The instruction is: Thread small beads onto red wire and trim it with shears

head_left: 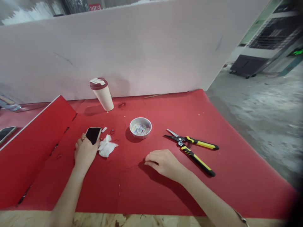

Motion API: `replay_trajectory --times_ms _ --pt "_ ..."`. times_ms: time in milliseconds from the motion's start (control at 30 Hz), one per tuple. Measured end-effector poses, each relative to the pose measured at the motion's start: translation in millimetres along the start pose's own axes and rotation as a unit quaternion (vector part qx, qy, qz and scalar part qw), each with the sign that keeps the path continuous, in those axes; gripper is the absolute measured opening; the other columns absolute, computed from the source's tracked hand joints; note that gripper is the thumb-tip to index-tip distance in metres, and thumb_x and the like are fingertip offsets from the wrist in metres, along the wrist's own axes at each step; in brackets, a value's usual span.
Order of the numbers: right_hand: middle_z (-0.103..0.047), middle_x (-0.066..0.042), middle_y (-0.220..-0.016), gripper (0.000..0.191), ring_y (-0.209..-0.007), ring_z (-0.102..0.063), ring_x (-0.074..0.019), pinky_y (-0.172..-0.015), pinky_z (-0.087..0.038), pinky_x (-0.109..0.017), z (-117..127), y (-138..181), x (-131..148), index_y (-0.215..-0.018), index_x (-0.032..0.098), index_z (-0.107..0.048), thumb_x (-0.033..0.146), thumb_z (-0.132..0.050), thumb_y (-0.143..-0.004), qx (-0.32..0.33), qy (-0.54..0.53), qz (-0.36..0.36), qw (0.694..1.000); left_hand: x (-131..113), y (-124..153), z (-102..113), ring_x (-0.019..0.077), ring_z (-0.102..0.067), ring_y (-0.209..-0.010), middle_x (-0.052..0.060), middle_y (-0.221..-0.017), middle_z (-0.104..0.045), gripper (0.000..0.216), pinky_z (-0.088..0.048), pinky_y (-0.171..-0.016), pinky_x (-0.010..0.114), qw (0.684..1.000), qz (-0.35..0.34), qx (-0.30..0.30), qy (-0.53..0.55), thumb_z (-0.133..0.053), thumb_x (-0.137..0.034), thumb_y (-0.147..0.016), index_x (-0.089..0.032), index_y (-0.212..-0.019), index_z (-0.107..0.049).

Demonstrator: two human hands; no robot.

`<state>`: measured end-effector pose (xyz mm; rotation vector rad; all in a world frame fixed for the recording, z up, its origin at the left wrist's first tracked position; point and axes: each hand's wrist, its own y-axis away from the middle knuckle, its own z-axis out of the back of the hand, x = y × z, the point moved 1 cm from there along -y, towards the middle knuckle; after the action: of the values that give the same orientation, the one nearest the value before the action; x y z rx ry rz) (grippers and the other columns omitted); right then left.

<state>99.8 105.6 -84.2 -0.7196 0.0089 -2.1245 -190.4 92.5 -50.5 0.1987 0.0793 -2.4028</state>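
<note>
My left hand (84,152) is closed around a black phone (93,134), holding it just above the red table cover (165,189). A crumpled white tissue (107,147) lies right beside that hand. My right hand (163,162) rests on the red cover with its fingers curled and tips pressed together on the surface; whatever they pinch is too small to make out. A small silver bowl (140,127) with several coloured beads sits between and beyond the hands. Yellow-and-black snips (193,148) lie open to the right of my right hand.
A lidded cup (102,93) stands at the back near a white panel (132,47). A raised red flap (30,142) lies at the left, another phone (6,132) beyond it. Small rings and scraps (111,131) dot the cover. Bare wooden edge (142,220) runs along the front.
</note>
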Motion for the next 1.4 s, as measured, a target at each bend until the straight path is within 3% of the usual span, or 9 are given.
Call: replay_trajectory --times_ms 400,733,1033,1200,1300,1400 --pt "-0.066 0.0 -0.068 0.021 -0.062 -0.058 -0.0116 -0.056 -0.03 -0.023 -5.3 -0.3 -3.3 -0.074 0.02 -0.059 0.024 -0.046 -0.09 0.012 0.012 -0.021 1.0 -21.3 -7.2 -6.6 0.0356 -0.048 -0.108 0.023 -0.112 -0.057 0.07 -0.044 -0.078 0.042 0.998 -0.013 -0.066 -0.01 -0.046 -0.053 -0.077 -0.004 -0.126 -0.039" --pt "-0.066 -0.002 -0.07 0.024 -0.063 -0.058 -0.0127 -0.057 -0.032 -0.024 -4.8 -0.3 -4.6 -0.077 0.02 -0.06 0.027 -0.042 -0.091 0.019 0.008 -0.035 0.999 -12.0 -9.6 -12.0 0.0355 -0.045 -0.115 0.024 -0.124 -0.049 0.072 -0.042 -0.084 0.042 0.999 -0.028 -0.036 0.026 -0.049 -0.048 -0.074 -0.005 -0.13 -0.036" --pt "-0.065 -0.002 -0.069 0.027 -0.063 -0.058 -0.013 -0.056 -0.032 -0.024 -5.2 -0.4 -6.0 -0.078 0.021 -0.061 0.03 -0.04 -0.092 0.014 0.015 -0.04 0.999 -19.1 -17.0 -13.5 0.036 -0.046 -0.109 0.024 -0.114 -0.053 0.06 -0.043 -0.081 0.042 0.997 -0.04 -0.059 0.013 -0.046 -0.049 -0.075 -0.005 -0.116 -0.048" --pt "-0.067 -0.001 -0.072 0.022 -0.064 -0.06 -0.0135 -0.056 -0.031 -0.024 -5.2 -0.5 -5.6 -0.078 0.021 -0.061 0.026 -0.043 -0.091 0.025 0.018 -0.045 0.999 -6.7 -15.2 -13.8 0.0372 -0.045 -0.113 0.023 -0.121 -0.051 0.073 -0.044 -0.084 0.045 0.997 -0.033 -0.056 0.037 -0.047 -0.057 -0.073 -0.004 -0.124 -0.043" --pt "-0.068 -0.001 -0.073 0.019 -0.065 -0.06 -0.0139 -0.055 -0.031 -0.025 -5.7 -0.2 -4.4 -0.077 0.021 -0.06 0.024 -0.046 -0.089 0.035 0.022 -0.048 0.998 9.2 -25.7 -12.5 0.0401 -0.038 -0.122 0.027 -0.13 -0.043 0.081 -0.037 -0.096 0.046 0.997 -0.051 -0.003 0.052 -0.053 -0.061 -0.066 -0.001 -0.12 -0.047" --pt "-0.068 -0.001 -0.073 0.019 -0.065 -0.06 -0.014 -0.056 -0.031 -0.025 -5.8 -0.1 -4.4 -0.077 0.02 -0.06 0.024 -0.046 -0.089 0.034 0.024 -0.048 0.998 31.6 -40.3 -5.0 0.0389 -0.045 -0.118 0.029 -0.128 -0.044 0.076 -0.038 -0.097 0.045 0.994 -0.003 0.027 0.102 -0.06 -0.054 -0.064 -0.001 -0.117 -0.05"
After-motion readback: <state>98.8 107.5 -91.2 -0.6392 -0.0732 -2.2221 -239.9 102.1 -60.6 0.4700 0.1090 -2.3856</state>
